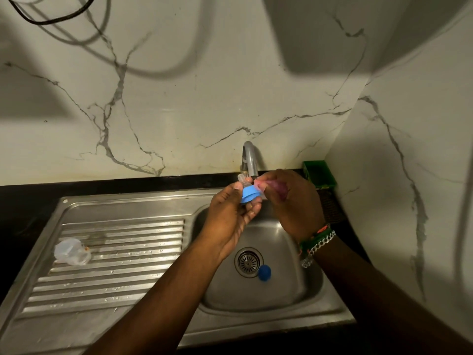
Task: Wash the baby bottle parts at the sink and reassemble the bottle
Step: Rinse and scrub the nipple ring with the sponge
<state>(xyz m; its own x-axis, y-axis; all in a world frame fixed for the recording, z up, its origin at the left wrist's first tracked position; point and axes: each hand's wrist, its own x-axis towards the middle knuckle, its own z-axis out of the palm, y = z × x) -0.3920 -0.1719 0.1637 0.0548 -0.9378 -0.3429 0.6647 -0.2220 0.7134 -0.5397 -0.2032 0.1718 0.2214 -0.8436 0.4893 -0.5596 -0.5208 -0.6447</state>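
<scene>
White marble walls [179,103] were seen behind a steel sink [286,285], with a tap [249,157] at the back. A blue ring [249,195] with a clear teat [243,179] was held over the bowl in the left hand [230,216], its fingers curled round it, teat tip pointed up and away toward the tap. A pink thing [275,187], maybe a scrubber, was gripped in the right hand [291,203] and touched to the ring from the right. Running water could not be told. A clear bottle [71,252] was left lying on the drainer [115,257], far to the left. A small blue cap [264,272] was seen by the drain [248,262]. Open room was left below both hands.
</scene>
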